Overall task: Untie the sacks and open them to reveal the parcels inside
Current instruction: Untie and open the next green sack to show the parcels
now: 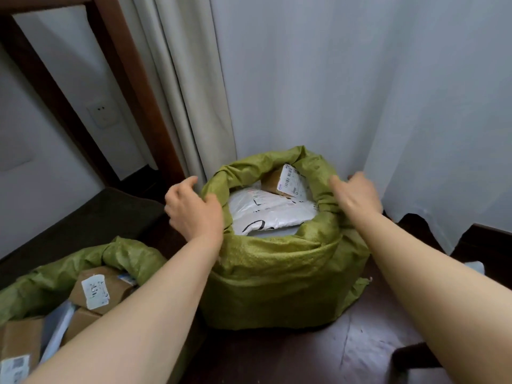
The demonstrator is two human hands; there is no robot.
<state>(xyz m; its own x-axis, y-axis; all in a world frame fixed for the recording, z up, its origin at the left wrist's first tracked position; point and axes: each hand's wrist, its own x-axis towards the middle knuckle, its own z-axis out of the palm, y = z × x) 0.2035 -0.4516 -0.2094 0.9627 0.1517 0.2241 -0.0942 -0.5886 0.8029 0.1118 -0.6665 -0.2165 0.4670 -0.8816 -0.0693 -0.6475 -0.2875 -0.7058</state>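
Green sack (279,275) stands upright mid-scene on dark floor (368,336), mouth open, rim rolled down into a thick collar. Left hand (194,212) grips the rim's left edge, thumb over the fold, fingers curled outside. Right hand (356,196) lies on the rim's right edge, fingers bent over the roll; whether it pinches the cloth, cannot tell. Inside, near the top: white mailer (273,213) lying flat, filling most of the mouth; brown box (285,181) with a white label wedged at the far right side, tilted. Far edge of sack sits close against white curtain (360,92); beige curtain (182,87) hangs just beside the far left rim. Curtain hem to the right ends above the floor, ragged line. Open floor lies near and right of the sack, between it and the right forearm. Left side tight: a second sack (55,275) lies near left, open, slumped, with boxes (102,286) showing, its rim near the first sack's base. Dark mat (91,217) beyond it, then a wooden frame (124,79) against the wall, outlet (101,113) behind.
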